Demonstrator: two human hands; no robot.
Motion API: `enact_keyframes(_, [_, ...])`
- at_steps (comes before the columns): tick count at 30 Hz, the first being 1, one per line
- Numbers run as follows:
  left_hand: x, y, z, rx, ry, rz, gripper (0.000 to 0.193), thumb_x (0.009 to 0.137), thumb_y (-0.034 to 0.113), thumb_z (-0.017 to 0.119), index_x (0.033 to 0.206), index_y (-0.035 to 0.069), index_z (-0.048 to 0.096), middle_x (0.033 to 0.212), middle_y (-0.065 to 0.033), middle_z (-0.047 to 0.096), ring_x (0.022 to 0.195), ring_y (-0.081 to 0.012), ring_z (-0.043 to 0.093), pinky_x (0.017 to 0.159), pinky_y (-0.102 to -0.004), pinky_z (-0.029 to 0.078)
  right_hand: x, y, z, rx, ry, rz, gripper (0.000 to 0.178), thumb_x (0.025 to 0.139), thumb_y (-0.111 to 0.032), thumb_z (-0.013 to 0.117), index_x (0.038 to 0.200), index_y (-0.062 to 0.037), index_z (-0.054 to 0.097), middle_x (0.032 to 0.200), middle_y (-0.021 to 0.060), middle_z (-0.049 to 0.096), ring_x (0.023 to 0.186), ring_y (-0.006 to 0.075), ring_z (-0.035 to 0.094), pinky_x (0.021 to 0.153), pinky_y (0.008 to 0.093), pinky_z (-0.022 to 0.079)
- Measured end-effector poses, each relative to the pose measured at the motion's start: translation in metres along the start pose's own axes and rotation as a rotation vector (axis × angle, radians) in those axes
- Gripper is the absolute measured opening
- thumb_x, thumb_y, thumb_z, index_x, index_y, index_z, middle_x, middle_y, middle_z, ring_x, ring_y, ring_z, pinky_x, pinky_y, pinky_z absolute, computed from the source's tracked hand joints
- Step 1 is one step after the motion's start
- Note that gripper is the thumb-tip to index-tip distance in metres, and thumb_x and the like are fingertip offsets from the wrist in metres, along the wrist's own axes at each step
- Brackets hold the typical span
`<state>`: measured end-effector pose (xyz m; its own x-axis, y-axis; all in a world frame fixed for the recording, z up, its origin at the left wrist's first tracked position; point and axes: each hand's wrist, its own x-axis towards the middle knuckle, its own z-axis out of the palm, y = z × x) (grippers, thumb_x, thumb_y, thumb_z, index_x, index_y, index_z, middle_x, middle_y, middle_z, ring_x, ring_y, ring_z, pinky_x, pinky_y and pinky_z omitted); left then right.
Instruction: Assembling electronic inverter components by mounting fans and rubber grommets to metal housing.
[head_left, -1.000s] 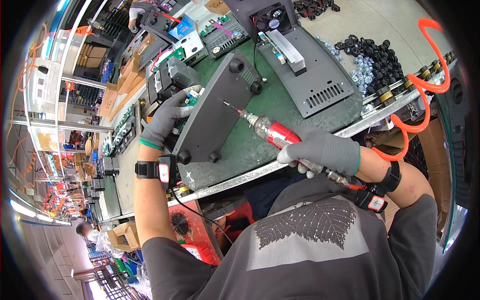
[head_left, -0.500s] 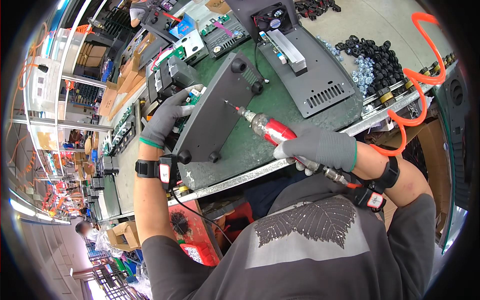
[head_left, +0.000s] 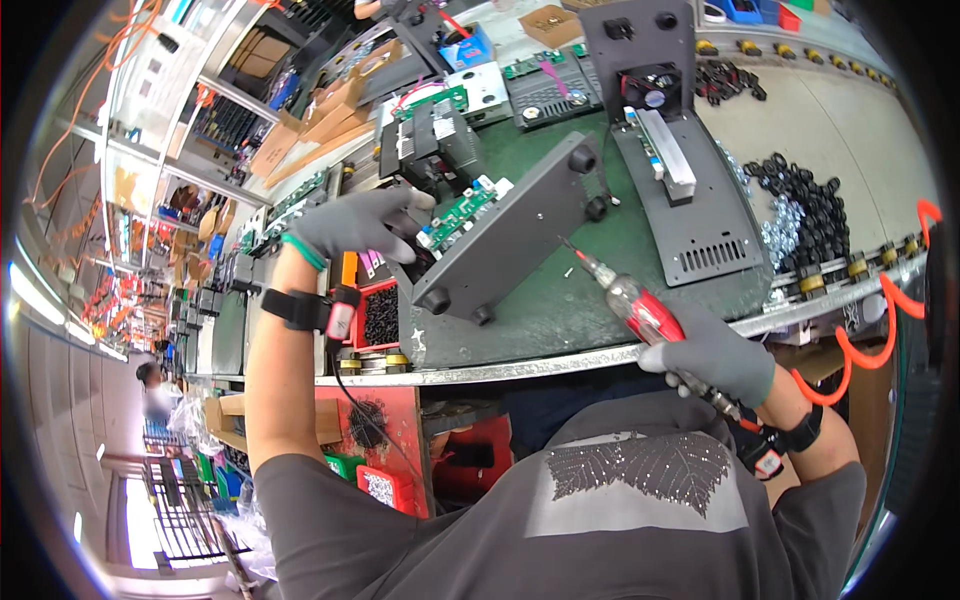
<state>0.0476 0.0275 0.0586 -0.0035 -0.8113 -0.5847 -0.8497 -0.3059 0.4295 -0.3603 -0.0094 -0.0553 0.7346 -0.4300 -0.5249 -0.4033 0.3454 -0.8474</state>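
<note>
In my gloved right hand (head_left: pixel 715 358) is a red power screwdriver (head_left: pixel 652 316), its thin bit pointing up and left. The bit tip is a short way off a dark grey metal panel (head_left: pixel 520 232) with black round feet. This panel stands tilted on the green mat (head_left: pixel 540 325), and a green circuit board (head_left: pixel 462 213) shows behind its upper left edge. Beside that board is my gloved left hand (head_left: pixel 360 222), thumb and fingers apart. I cannot make out whether its thumb touches the panel.
A second grey panel (head_left: pixel 700 235) with a fan (head_left: pixel 650 90) lies to the right. Beyond it are black round feet (head_left: pixel 815 215) and shiny screws (head_left: pixel 782 230) in heaps. A red bin (head_left: pixel 381 316) of small black parts sits left of the tilted panel. An orange coiled hose (head_left: pixel 850 360) hangs at right.
The screwdriver bit has drawn back from the panel, down and right. My left hand has come off the panel's edge and spread its fingers. The whole view has shifted.
</note>
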Motion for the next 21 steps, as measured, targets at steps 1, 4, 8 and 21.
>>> enact_keyframes(1, [0.003,-0.002,0.006,0.135,0.023,-0.016,0.075,0.071,0.012,0.073,0.140,0.007,0.044,0.113,-0.0109,0.062,0.104,-0.0192,0.060,0.090,-0.0333,0.048,0.000,0.002,-0.002,0.005,-0.013,0.018,0.048,0.077,-0.023,0.071,0.113,0.0003,0.051,0.071,0.0022,0.053,0.051,0.0071,0.051,0.043,0.0226,0.043])
enact_keyframes(4, [0.013,-0.003,0.022,0.422,0.079,-0.034,0.069,0.072,0.019,0.071,0.137,0.010,0.047,0.100,-0.0152,0.066,0.093,-0.0248,0.065,0.083,-0.0349,0.051,0.005,0.007,-0.005,-0.004,-0.023,0.055,0.051,0.077,-0.023,0.072,0.117,0.0010,0.050,0.071,0.0023,0.054,0.053,0.0071,0.053,0.044,0.0227,0.045])
enact_keyframes(8, [0.020,-0.002,0.028,0.494,0.142,-0.108,0.057,0.074,0.015,0.067,0.129,0.012,0.051,0.093,-0.0166,0.067,0.084,-0.0341,0.066,0.076,-0.0398,0.053,0.008,0.015,-0.006,-0.003,-0.019,0.083,0.052,0.077,-0.024,0.072,0.116,0.0005,0.050,0.070,0.0020,0.054,0.052,0.0068,0.052,0.043,0.0228,0.045])
enact_keyframes(21, [0.017,-0.027,0.012,-0.434,0.890,-0.191,0.048,0.084,0.011,0.065,0.128,0.003,0.049,0.104,-0.0084,0.062,0.095,-0.0166,0.059,0.080,-0.0325,0.048,0.003,0.015,-0.008,0.023,-0.060,0.055,0.064,0.077,-0.027,0.072,0.130,-0.0015,0.045,0.072,0.0017,0.054,0.053,0.0068,0.052,0.045,0.0222,0.043])
